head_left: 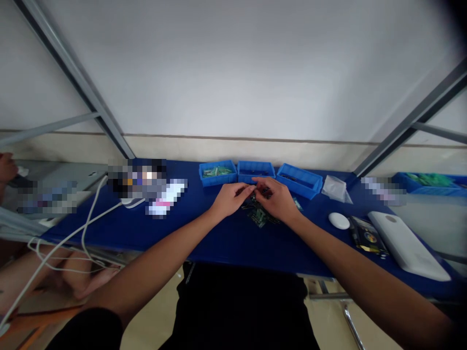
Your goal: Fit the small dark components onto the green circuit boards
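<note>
My left hand and my right hand meet over the middle of a blue table, fingertips pinched together on a small dark part I cannot make out. Just below them lies a small heap of green circuit boards. Behind the hands stand three blue bins: the left bin holds green pieces, the middle bin and the right bin hold dark small parts.
A white round puck, a dark packet and a white oblong device lie at the right. White cables hang off the left edge. Another person's hand and legs show far left. A clear bag lies behind.
</note>
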`<state>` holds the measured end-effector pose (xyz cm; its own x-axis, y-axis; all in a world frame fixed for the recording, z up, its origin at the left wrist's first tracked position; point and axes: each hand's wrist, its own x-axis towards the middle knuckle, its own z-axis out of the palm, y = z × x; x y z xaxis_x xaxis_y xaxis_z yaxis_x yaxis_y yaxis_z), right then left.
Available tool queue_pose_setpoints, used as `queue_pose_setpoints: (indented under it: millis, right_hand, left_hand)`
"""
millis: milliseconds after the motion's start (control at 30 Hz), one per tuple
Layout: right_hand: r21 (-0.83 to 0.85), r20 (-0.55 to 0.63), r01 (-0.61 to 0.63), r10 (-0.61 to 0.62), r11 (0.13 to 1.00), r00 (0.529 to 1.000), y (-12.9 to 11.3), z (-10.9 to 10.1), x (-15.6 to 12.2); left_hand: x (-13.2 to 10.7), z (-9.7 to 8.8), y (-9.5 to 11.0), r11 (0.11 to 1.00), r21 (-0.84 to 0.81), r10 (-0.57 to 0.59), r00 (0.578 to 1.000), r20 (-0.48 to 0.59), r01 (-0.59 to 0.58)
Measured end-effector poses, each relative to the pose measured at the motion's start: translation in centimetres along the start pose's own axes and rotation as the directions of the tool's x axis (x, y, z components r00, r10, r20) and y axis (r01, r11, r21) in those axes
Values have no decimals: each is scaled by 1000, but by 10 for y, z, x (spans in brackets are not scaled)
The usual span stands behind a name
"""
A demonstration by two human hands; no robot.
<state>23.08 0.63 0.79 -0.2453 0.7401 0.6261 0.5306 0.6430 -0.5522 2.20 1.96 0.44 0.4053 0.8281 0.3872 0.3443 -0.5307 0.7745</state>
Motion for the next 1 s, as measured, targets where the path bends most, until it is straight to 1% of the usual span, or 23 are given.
queue_pose_setpoints:
  millis: [100, 267, 367, 467, 567, 633, 767, 900, 1000]
  right_hand:
    - [-3, 8, 30, -30, 1000, 1000, 1, 1, -1]
    - [22, -2, 8, -8, 1000, 1000, 3, 0, -2]
    - [45, 9, 17, -18, 999, 1000, 3, -1, -1]
    - [64, 25, 31, -33, 997, 999, 3, 0, -1]
    - [88, 39, 38, -41, 995, 998, 4, 2, -1]
    - [88, 48, 38, -43, 995, 998, 3, 2, -1]
    - [57, 37, 5, -7, 998, 999, 0, 1, -2]
    - [61, 15, -59, 58, 996, 998, 1, 2, -2]
    - [77, 30, -91, 89, 993, 996, 6, 4, -2]
  left_hand:
    - [0, -1, 1, 998, 56, 15, 1000, -5, -15]
    - [-1, -2, 5, 999, 46, -7, 1000, -23, 8]
    - [-1, -3, 5, 998, 52, -28, 999, -28, 30]
    - [-1, -2, 0, 998, 53, -24, 999, -28, 25]
    - [1, -1, -8, 1000, -12, -3, 999, -47, 2]
    - [3, 1, -12, 998, -56, -9, 998, -59, 5]
    - [4, 3, -14, 995, -95, -21, 993, -113, 10]
    - [3, 3, -10, 998, -61, 2, 990, -139, -11]
    - [4, 1, -7, 999, -26, 30, 990, -139, -34]
